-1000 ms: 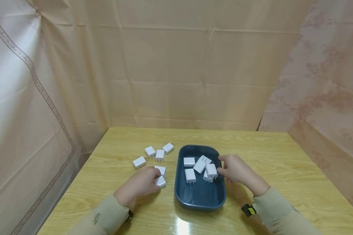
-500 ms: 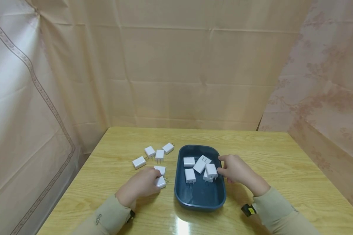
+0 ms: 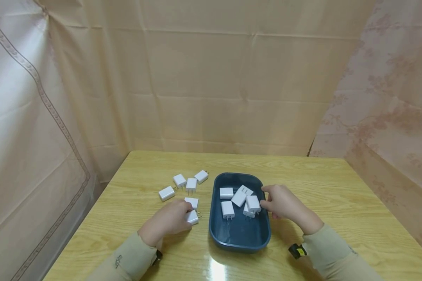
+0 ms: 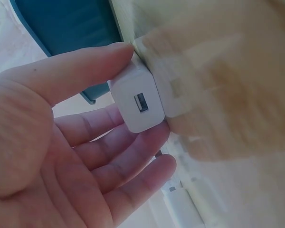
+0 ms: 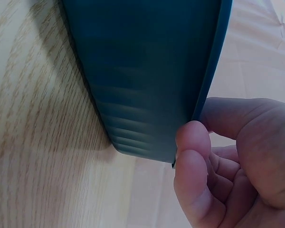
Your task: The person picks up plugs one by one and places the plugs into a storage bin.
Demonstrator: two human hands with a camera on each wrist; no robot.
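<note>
Thumb and fingers of my left hand (image 3: 168, 218) pinch a white USB charger (image 3: 192, 217) on the table, left of the dark blue bin (image 3: 239, 246). In the left wrist view, the USB port of that charger (image 4: 137, 97) faces the camera. Just behind it lies another white charger (image 3: 192, 203), partly covered by the hand in the head view. My right hand (image 3: 285, 205) pinches the bin's right rim, its thumb and fingers on either side of the wall (image 5: 133, 85). Inside the bin lie several white chargers (image 3: 227, 210), one of them leaning on another.
Farther back on the left, several more chargers (image 3: 191, 185) lie loose on the wooden table (image 3: 302, 175), prongs pointing different ways. One charger (image 3: 167, 193) lies apart, farthest left. Cloth curtains (image 3: 211, 89) hang behind the table and at both sides.
</note>
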